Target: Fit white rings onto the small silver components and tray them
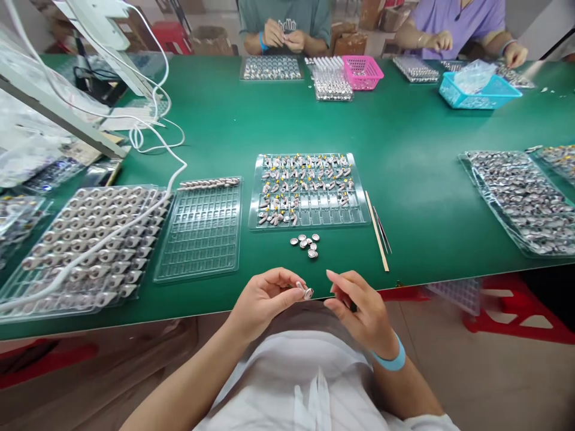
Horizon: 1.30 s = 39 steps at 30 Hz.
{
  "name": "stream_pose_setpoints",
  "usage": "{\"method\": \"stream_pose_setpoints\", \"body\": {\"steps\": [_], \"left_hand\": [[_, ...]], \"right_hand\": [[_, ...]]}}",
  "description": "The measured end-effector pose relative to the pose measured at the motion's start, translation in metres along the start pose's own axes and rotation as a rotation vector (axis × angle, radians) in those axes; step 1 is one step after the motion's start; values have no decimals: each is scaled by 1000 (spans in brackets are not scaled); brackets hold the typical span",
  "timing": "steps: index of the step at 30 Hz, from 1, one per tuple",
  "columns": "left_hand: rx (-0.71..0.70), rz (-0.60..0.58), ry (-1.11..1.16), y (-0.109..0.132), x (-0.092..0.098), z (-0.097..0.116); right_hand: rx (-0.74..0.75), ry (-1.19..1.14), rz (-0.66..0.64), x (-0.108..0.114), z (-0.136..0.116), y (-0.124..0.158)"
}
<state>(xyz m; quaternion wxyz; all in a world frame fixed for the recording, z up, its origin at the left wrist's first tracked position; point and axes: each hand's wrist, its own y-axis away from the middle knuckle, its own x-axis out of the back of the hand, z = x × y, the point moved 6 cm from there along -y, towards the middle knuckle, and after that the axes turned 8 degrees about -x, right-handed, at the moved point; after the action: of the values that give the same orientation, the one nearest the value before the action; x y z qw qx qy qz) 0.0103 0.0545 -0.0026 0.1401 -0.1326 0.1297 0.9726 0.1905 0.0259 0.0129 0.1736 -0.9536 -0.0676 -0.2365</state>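
My left hand [269, 299] is closed, pinching a small pale earbud housing [307, 293] with a rounded end between thumb and fingers at the table's front edge. Just to the right, my right hand [359, 308] is open, its thumb and curled index finger apart with nothing visible between them. Beyond both hands lies a loose group of small round caps [309, 244] on the green table. Behind these is a clear plastic tray [330, 216] with rows of similar pale parts with yellow bits; some front slots are bare.
Tweezers [381, 228] and a thin wooden stick [376, 230] lie right of the tray. A mostly bare tray [197, 233] and a full one [90, 239] stand left, crossed by a white cable [121, 230]. Parts trays [525, 197] lie right. Two co-workers sit opposite, near baskets [480, 99].
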Motion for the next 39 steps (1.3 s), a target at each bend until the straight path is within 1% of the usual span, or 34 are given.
{"method": "stream_pose_setpoints", "body": {"steps": [3, 5, 7, 10, 11, 12, 13, 14, 17, 19, 21, 25, 27, 29, 32, 36, 39], "left_hand": [[-119, 97, -91, 2, 10, 10], [-174, 162, -140, 2, 19, 13], [-217, 220, -216, -1, 34, 17], [-306, 331, -428, -8, 69, 34], [-336, 386, -531, -10, 84, 44], [-361, 429, -648, -13, 99, 55], [-392, 489, -787, -16, 115, 68], [-406, 549, -932, -19, 130, 80], [-428, 657, -1033, -36, 171, 106], [-430, 673, -1084, -55, 187, 115], [-425, 655, -1136, -76, 193, 117], [-383, 603, -1226, -116, 192, 112], [-354, 587, -1260, -129, 193, 108], [-328, 591, -1288, -135, 198, 107], [-292, 644, -1331, -131, 212, 109], [-236, 757, -1404, -107, 236, 117], [-168, 824, -1444, -90, 253, 120]], "right_hand": [[-61, 34, 41, 1, 11, 0], [-48, 52, 47, 0, 15, -3], [-18, 75, 72, -1, 18, -9], [38, 108, 118, -1, 24, -19], [71, 112, 144, -1, 25, -22], [112, 110, 136, -3, 26, -24], [103, 119, 152, -3, 29, -25], [125, 121, 150, -4, 30, -26], [134, 127, 134, -7, 33, -26], [115, 138, 129, -8, 34, -27], [111, 139, 128, -8, 32, -28], [120, 89, 119, -7, 28, -29], [92, 74, 125, -7, 31, -27], [75, 66, 128, -7, 34, -26], [112, 62, 116, -8, 36, -24], [107, 76, 119, -8, 40, -22], [101, 78, 100, -10, 43, -20]]}}
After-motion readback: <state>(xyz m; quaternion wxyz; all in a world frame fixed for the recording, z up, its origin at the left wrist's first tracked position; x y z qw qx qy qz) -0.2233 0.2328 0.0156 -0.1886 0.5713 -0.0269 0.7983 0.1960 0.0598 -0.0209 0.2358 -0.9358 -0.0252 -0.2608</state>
